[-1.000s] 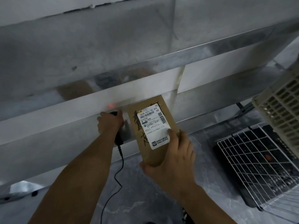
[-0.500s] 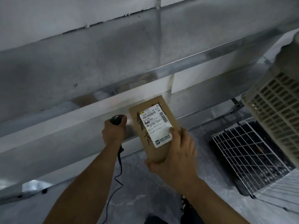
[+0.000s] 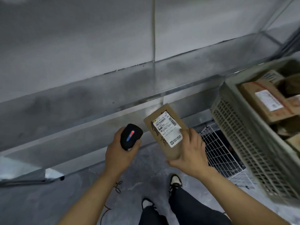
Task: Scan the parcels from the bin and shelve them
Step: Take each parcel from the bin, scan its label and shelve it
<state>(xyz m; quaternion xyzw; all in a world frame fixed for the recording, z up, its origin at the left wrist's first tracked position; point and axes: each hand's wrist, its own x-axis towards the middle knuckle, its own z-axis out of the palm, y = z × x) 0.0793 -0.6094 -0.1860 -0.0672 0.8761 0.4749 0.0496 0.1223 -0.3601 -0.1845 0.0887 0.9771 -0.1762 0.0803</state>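
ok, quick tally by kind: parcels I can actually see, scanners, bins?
Brown cardboard parcels: at least 4. One flat labelled parcel in the right hand; at least three, blurred, in the bin, such as the labelled box.
Black handheld scanners: 1, in the left hand.
Beige perforated plastic bins: 1.
Total: at least 6.

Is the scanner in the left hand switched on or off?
On. The black scanner held in the left hand shows a lit strip on its top, red at one end and blue at the other.
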